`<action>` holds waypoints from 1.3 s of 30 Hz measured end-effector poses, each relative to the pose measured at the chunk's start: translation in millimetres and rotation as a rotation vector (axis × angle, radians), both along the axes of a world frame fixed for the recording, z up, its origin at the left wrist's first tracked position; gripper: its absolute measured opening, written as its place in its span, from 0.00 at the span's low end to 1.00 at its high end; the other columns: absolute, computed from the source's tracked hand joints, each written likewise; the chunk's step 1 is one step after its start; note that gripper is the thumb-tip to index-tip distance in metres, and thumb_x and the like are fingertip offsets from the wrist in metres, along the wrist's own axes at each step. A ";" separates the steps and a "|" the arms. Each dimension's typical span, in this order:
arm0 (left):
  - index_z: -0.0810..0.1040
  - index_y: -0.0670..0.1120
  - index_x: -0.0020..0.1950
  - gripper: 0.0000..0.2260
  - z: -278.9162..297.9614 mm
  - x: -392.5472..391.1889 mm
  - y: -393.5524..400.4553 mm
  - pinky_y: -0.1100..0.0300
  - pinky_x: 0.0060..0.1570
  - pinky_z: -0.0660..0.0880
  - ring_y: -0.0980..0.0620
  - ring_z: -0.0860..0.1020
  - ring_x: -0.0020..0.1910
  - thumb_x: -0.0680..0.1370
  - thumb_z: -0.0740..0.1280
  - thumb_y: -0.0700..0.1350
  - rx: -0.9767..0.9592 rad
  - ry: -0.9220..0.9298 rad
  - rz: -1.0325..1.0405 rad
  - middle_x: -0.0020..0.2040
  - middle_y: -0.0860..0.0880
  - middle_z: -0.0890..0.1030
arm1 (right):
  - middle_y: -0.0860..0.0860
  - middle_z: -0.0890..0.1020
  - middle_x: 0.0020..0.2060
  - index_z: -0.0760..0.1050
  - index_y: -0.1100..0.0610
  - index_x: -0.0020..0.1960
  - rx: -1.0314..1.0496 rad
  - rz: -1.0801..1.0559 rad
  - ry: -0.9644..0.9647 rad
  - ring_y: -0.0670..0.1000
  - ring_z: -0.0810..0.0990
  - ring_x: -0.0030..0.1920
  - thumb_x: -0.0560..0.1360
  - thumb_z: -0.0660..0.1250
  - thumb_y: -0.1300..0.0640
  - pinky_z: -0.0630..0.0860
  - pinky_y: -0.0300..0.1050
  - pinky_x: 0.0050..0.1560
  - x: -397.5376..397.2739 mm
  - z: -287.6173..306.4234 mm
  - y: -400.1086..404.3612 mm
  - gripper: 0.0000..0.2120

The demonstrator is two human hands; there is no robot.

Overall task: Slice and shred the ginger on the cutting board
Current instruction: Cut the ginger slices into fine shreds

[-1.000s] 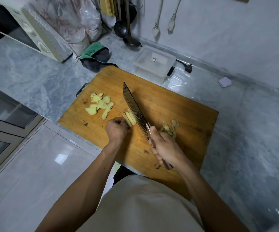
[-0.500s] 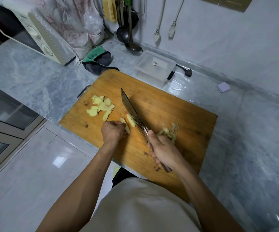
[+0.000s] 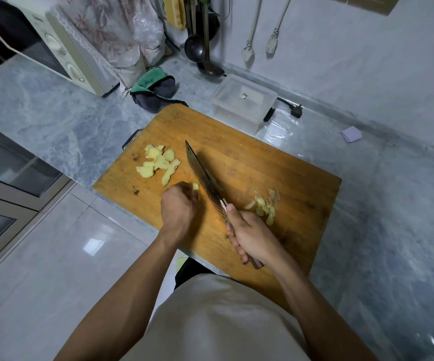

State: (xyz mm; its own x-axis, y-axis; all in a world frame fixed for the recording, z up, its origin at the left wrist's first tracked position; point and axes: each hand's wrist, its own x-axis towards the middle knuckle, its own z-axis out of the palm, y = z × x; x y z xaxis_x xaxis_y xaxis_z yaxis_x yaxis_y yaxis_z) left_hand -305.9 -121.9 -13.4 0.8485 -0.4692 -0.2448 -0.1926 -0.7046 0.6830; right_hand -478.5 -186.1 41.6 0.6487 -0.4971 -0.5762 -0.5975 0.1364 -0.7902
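We see a wooden cutting board (image 3: 249, 162) lying on a grey marble table (image 3: 54, 113). Our left hand (image 3: 178, 211) is curled up, and its fingers press down on a small piece of ginger (image 3: 196, 187) near the middle of the board. Our right hand (image 3: 252, 235) is closed tight around the handle of a big knife (image 3: 205, 178). The blade sits just to the right of the small piece, close to our left fingers, and points to the far left. A pile of ginger slices (image 3: 160, 164) lies on the left part of the board. A little heap of thin bits (image 3: 265, 205) lies on the right part, just past our right hand. A clear plastic box (image 3: 243, 102) stands on the table at the far edge of the board. A green and grey cloth (image 3: 153, 89) lies on the table to the far left.
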 end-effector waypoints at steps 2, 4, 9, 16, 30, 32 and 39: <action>0.82 0.43 0.56 0.08 2.8 -5.2 -3.8 0.52 0.49 0.80 0.46 0.80 0.45 0.78 0.69 0.42 0.070 -0.066 -0.074 0.48 0.45 0.83 | 0.48 0.72 0.25 0.72 0.56 0.42 -0.003 -0.003 0.002 0.47 0.69 0.23 0.83 0.52 0.37 0.67 0.40 0.24 0.1 0.7 -0.2 0.25; 0.81 0.40 0.56 0.08 4.5 -6.7 -6.5 0.52 0.48 0.78 0.43 0.80 0.47 0.78 0.68 0.39 0.119 -0.114 -0.105 0.50 0.43 0.82 | 0.48 0.72 0.26 0.72 0.56 0.42 -0.007 -0.003 0.004 0.47 0.69 0.23 0.83 0.52 0.37 0.68 0.41 0.24 0.0 0.9 -0.1 0.25; 0.82 0.40 0.53 0.05 2.8 0.1 -2.6 0.57 0.48 0.76 0.50 0.79 0.44 0.78 0.68 0.38 0.009 0.021 -0.008 0.46 0.47 0.82 | 0.47 0.72 0.25 0.72 0.55 0.42 0.003 0.001 -0.003 0.47 0.69 0.23 0.83 0.52 0.37 0.68 0.41 0.24 -1.5 1.7 0.2 0.25; 0.81 0.43 0.36 0.10 1.9 4.9 -3.7 0.46 0.44 0.83 0.44 0.82 0.36 0.75 0.70 0.31 -0.197 0.375 0.291 0.34 0.43 0.83 | 0.49 0.72 0.26 0.71 0.57 0.42 0.006 0.008 -0.024 0.48 0.69 0.23 0.84 0.52 0.39 0.67 0.40 0.23 2.1 4.7 8.0 0.25; 0.83 0.39 0.49 0.04 -10.1 4.7 -13.0 0.61 0.34 0.81 0.53 0.81 0.32 0.74 0.74 0.35 -0.301 0.597 0.505 0.39 0.45 0.85 | 0.49 0.71 0.27 0.71 0.57 0.43 0.044 -0.007 -0.014 0.47 0.68 0.23 0.84 0.52 0.39 0.67 0.40 0.23 1.0 13.6 9.5 0.24; 0.83 0.40 0.49 0.04 -11.9 6.0 -13.2 0.60 0.35 0.81 0.53 0.81 0.32 0.75 0.73 0.35 -0.306 0.599 0.518 0.39 0.46 0.85 | 0.50 0.71 0.27 0.71 0.57 0.43 0.045 0.002 -0.009 0.47 0.68 0.23 0.84 0.52 0.39 0.67 0.40 0.23 1.6 14.1 9.8 0.24; 0.82 0.39 0.53 0.06 -11.3 7.1 -12.4 0.60 0.35 0.82 0.54 0.81 0.33 0.77 0.70 0.33 -0.311 0.614 0.508 0.45 0.43 0.85 | 0.50 0.71 0.27 0.71 0.57 0.43 0.068 0.000 -0.007 0.47 0.68 0.23 0.84 0.52 0.39 0.67 0.40 0.23 2.3 14.8 10.4 0.24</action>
